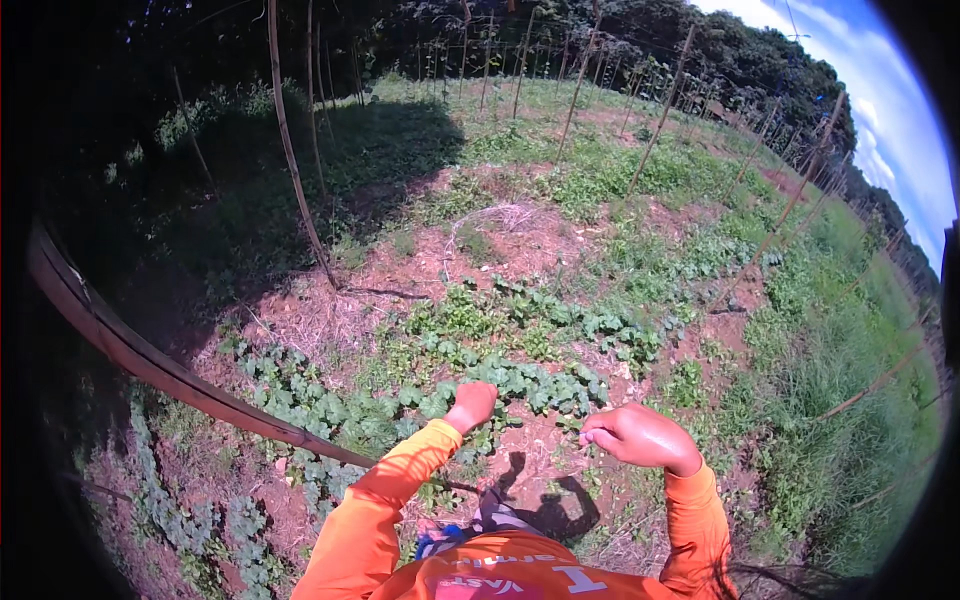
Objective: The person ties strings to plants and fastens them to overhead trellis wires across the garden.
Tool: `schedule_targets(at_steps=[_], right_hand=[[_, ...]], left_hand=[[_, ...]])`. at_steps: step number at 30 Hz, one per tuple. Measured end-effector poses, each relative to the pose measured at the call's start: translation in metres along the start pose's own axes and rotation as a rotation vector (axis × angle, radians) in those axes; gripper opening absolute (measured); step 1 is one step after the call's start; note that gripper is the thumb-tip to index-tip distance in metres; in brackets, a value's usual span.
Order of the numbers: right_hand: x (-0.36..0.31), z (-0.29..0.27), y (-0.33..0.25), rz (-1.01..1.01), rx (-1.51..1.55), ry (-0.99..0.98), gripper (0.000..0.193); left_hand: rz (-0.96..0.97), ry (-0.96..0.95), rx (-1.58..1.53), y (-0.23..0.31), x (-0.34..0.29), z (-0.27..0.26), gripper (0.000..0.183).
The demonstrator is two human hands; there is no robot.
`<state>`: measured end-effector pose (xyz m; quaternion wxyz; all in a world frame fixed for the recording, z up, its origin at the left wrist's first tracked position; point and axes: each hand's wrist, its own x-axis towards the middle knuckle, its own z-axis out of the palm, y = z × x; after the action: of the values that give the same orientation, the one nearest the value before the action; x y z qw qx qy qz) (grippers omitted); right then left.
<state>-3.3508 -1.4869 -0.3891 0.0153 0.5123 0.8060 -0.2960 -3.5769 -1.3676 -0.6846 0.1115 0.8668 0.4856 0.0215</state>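
My left hand is closed in a fist above the leafy plants. Its back faces up, so whatever the fingers hold, if anything, is hidden. To the right, my right hand bends inward with its fingers curled and the thumb pressed to them. I cannot make out anything in that pinch. The two hands are apart, both held in the air over a low row of broad-leaved green vines. A long brown wooden pole slants in from the left and passes behind my left forearm.
Thin upright stakes stand in rows across the field, some leaning. Reddish soil shows between the plants. Tall grass grows along the right side. Dark trees line the back, and deep shade covers the upper left.
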Motion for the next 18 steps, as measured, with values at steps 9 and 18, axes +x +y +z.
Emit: schedule_targets(at_steps=[9, 18], right_hand=[[-0.017, -0.307, -0.136, -0.292, -0.832, 0.803, 0.014], [0.029, -0.478, -0.218, -1.045, -1.184, 1.604, 0.017]], left_hand=[[0.555, 1.394, 0.194, 0.089, -0.023, -0.489, 0.017], [0.331, 1.624, 0.237, 0.103, -0.024, -0.739, 0.025]])
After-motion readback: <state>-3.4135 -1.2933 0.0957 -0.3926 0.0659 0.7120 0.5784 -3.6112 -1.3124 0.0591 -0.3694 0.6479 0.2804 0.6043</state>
